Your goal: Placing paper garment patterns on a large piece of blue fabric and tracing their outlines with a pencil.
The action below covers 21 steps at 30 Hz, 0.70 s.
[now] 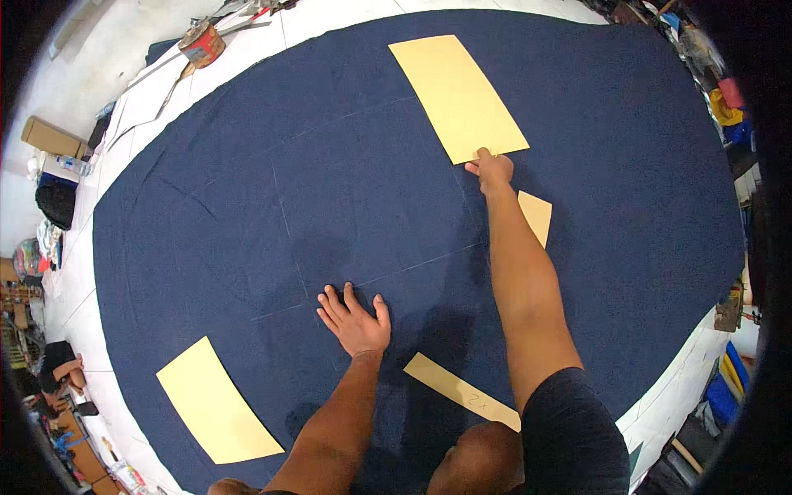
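Observation:
A large dark blue cloth (627, 206) lies spread over the floor, marked with thin pale lines that cross into box shapes. My left hand (359, 323) rests on it palm down with the fingers spread, close to where two lines meet. Reaching farther out, my right hand (495, 171) pinches the near edge of a long yellow card panel (458, 95). A smaller yellow card piece (536, 216) lies partly hidden by my right forearm. Between my arms is a narrow card strip (458, 389), and another yellow card panel (219, 404) lies at the lower left.
White floor tiles (91, 363) border the cloth. At the far left stands a rusty red tin (202, 45). A cardboard box (56, 136) and a plastic bottle (74, 165) are along the left side. Another person (62, 367) sits at the left edge. Assorted clutter lines the right side.

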Tool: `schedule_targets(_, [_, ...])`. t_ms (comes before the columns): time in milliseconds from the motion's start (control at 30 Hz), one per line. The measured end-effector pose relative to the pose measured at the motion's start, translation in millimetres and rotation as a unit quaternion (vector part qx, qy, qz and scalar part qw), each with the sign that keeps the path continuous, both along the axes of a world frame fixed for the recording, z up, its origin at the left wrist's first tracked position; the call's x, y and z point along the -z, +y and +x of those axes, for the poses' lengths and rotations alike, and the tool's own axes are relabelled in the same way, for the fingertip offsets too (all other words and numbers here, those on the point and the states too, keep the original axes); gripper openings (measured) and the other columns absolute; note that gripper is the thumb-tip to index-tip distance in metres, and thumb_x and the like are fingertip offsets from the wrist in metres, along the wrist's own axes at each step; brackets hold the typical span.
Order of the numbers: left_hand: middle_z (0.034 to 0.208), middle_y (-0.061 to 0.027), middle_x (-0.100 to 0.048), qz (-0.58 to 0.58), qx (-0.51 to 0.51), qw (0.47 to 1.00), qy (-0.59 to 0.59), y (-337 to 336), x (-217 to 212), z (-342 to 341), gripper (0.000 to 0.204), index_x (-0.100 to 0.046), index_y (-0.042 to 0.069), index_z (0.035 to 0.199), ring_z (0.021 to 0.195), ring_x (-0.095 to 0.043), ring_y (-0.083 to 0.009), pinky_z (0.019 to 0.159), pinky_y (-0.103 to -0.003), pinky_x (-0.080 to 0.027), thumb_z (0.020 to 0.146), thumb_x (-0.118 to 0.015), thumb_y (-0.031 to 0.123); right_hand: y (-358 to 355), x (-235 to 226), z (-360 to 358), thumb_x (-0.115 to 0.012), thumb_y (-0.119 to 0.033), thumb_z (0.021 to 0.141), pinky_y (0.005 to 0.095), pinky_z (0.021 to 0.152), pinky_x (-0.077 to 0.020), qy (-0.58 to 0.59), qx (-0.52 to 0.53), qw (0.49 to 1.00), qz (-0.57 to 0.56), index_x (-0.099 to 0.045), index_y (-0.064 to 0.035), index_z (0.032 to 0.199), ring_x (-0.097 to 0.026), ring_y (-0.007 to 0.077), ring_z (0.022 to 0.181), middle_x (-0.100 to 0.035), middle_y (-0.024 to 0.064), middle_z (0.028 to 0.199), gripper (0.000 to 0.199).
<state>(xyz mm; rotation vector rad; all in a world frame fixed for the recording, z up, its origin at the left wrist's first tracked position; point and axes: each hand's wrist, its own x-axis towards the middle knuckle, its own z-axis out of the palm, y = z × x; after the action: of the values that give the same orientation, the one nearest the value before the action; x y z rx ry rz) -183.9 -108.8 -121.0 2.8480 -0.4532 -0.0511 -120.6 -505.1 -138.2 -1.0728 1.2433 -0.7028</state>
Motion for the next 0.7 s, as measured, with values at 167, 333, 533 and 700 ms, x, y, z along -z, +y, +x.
schedule_targets(167, [0.156,-0.0291,-0.026,0.000,0.001,1.000,-0.007,-1.9,1.1,-2.4,0.067,-0.042,-0.001,0.144,0.150,-0.015,-0.0455,0.123,-0.056,-0.008,0.096,-0.051,0.046,-2.6,-7.4,-3.2,-0.060,-0.004,0.088,0.0285,0.055,-0.0617,-0.011,-0.002,1.000,0.020,-0.058,0.0201,0.111,-0.072,0.0241,0.067,-0.068,0.0217,0.100,0.034])
schedule_targets(333, [0.157,-0.0290,-0.026,0.004,0.003,1.000,-0.007,-3.7,1.9,-4.5,0.068,-0.041,-0.001,0.144,0.150,-0.014,-0.0451,0.123,-0.056,-0.009,0.096,-0.050,0.046,1.1,-22.4,-26.0,-0.059,-0.008,0.091,0.0263,0.047,-0.0557,-0.015,-0.022,0.998,0.064,-0.056,0.0135,0.114,-0.071,0.0210,0.065,-0.068,0.0180,0.097,0.031])
schedule_targets(533, [0.157,-0.0285,-0.027,0.009,-0.002,1.000,-0.015,-1.0,0.5,-3.4,0.068,-0.041,0.000,0.145,0.150,-0.015,-0.0456,0.122,-0.057,-0.009,0.096,-0.049,0.046,48.1,-53.1,-140.4,-0.059,-0.019,0.097,0.0232,0.043,-0.0412,-0.058,-0.095,0.994,0.024,-0.055,-0.0051,0.114,-0.069,0.0156,0.069,-0.068,0.0087,0.097,0.023])
schedule_targets(700, [0.157,-0.0275,-0.027,0.005,-0.001,0.999,-0.035,-1.4,0.7,-4.7,0.066,-0.042,0.001,0.145,0.150,-0.016,-0.0444,0.123,-0.057,-0.010,0.097,-0.050,0.046,103.5,-53.4,-233.1,-0.059,-0.020,0.099,0.0315,0.067,-0.0558,-0.028,-0.085,0.995,0.037,-0.055,-0.0039,0.123,-0.068,0.0162,0.077,-0.068,0.0067,0.101,0.028])
